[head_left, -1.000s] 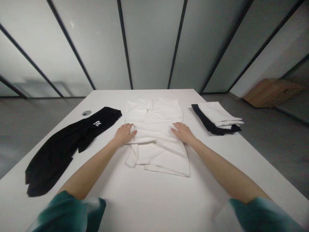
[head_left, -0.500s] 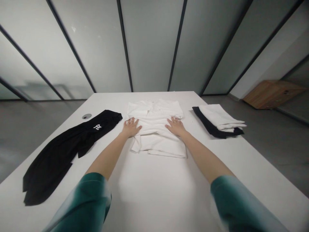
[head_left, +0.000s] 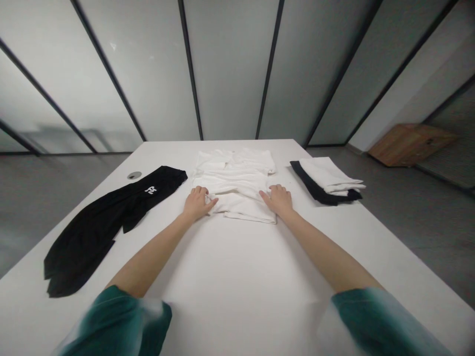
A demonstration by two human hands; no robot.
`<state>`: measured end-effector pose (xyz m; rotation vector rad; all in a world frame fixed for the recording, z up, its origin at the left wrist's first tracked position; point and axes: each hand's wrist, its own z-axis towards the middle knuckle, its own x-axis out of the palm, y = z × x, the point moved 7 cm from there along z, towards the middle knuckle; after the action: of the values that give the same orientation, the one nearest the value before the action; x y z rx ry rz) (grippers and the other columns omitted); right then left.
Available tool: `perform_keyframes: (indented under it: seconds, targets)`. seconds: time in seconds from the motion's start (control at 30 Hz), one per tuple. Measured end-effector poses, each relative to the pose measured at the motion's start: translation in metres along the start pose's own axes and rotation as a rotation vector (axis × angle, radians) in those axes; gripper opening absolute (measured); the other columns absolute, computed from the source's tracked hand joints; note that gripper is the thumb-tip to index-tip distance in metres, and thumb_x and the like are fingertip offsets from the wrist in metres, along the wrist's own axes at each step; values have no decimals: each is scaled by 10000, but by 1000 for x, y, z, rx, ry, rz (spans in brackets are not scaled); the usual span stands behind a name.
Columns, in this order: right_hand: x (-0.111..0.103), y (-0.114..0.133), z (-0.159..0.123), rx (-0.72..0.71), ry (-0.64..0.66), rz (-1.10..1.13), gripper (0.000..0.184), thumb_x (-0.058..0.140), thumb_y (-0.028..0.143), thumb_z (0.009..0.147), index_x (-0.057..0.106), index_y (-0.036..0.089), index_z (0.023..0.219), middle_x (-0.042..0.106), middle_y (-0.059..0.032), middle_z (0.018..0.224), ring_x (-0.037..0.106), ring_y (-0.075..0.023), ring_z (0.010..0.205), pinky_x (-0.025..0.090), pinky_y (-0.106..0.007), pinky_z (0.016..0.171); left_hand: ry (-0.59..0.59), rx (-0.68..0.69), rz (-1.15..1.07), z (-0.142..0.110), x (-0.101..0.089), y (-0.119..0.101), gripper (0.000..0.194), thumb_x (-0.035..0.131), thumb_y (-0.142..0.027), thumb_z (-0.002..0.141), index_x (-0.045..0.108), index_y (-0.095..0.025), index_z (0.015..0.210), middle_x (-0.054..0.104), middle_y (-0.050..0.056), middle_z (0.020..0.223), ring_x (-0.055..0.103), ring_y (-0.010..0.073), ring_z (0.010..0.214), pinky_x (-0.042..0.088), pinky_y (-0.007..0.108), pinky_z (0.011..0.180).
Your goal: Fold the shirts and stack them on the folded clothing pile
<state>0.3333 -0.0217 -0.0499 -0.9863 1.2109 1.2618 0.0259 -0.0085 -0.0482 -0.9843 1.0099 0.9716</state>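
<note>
A white shirt (head_left: 237,178) lies partly folded and wrinkled across the middle of the table, its folded hem edge towards me. My left hand (head_left: 198,202) rests at the shirt's near left edge, thumb apart from the fingers and lying over the cloth. At the near right edge, my right hand (head_left: 278,200) is spread in the same way, with its thumb on the fabric and its fingers beside it. Neither hand visibly grips the cloth.
Black trousers (head_left: 118,217) with a small white logo lie lengthwise on the left of the white table (head_left: 237,277). A folded white garment (head_left: 328,173) sits on a folded black one (head_left: 309,184) at right. Behind stand frosted glass panels; a wooden cabinet (head_left: 408,143) is far right.
Both hands have slid towards me, from the shirt's middle to its near side edges. My right hand has also moved slightly outward. The view has shifted a little.
</note>
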Motion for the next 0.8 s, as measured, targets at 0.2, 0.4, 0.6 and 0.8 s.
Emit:
perform_keyframes:
  seconds: [0.2,0.4,0.6,0.8]
  targets:
    - [5,-9,-31,5,96,138,317,522,363,897,651,128,1067,634,-196,1169,561,-315,1108,410,-395,920,104,-76,-145,-25,2,-3,197,524,-326,870,639,-176,926,670,119,1016,619,263,996,465,368,899]
    - [-3,-24,-38,184,74,813,195,546,308,762,551,216,934,601,-12,768,572,-206,739,423,-289,652,-5,-320,-702,-35,-17,7,92,535,-292,745,531,-201,727,516,-18,636,558,171,673,478,297,664]
    - [-34,-30,-58,53,62,1212,414,661,418,640,567,232,998,591,12,765,561,-187,707,408,-283,642,226,-195,-938,-68,-53,15,457,560,-320,675,615,-212,1116,525,-40,681,518,139,629,455,248,574]
    - [-47,-62,-66,35,-176,1278,219,557,468,741,520,252,753,471,46,549,465,-160,552,406,-295,596,322,-126,-536,-78,-59,53,353,531,-456,754,697,-179,899,591,6,655,570,173,616,472,294,591]
